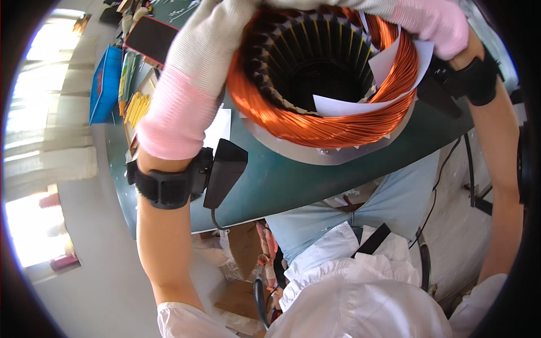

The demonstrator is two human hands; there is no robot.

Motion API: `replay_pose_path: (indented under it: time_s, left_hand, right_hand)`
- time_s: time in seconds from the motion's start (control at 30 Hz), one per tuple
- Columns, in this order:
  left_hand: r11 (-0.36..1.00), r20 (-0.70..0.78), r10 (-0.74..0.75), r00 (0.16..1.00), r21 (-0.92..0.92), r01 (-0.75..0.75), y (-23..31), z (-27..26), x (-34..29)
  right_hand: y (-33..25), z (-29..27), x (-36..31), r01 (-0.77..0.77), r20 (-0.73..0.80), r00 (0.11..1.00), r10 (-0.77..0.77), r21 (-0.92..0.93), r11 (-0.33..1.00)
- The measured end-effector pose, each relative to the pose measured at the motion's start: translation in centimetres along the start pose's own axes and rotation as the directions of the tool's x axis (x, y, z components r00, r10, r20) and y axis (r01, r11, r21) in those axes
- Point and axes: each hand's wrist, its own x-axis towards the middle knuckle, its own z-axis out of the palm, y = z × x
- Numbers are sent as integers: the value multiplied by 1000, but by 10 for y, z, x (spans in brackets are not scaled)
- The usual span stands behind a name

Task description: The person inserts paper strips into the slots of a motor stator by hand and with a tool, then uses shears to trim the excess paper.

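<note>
A motor stator stands on the dark green table, with a thick ring of copper winding bulging around its near end. Dark slots with thin yellowish strips line its bore. White sheets of insulating paper stick out between the copper wires on the right side. My left hand, in a white knitted glove with a pink cuff, reaches along the winding's far left. From the far right my right hand, gloved alike, lies over the winding's far edge. The fingers of both are largely cut off by the upper edge.
The green table curves towards my lap. On its left lie a dark-screened phone, a blue plastic bin, and several yellow sticks. Black straps with box-shaped devices sit on both wrists, a cable hanging from the left one.
</note>
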Motion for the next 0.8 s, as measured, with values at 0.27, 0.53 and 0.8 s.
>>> replay_pose_path:
  time_s: [0.27,0.53,0.8]
  left_hand:
    - [988,-219,-134,966,49,148,44,9,-56]
    - [593,-564,-123,817,618,516,28,32,-164]
    - [776,-103,-62,993,620,113,53,96,-212]
  right_hand:
    - [12,-3,13,-21,-18,1000,19,-116,993]
    - [22,-4,10,36,-33,999,-40,-121,992]
    - [22,-11,6,-13,-65,998,12,-14,1000]
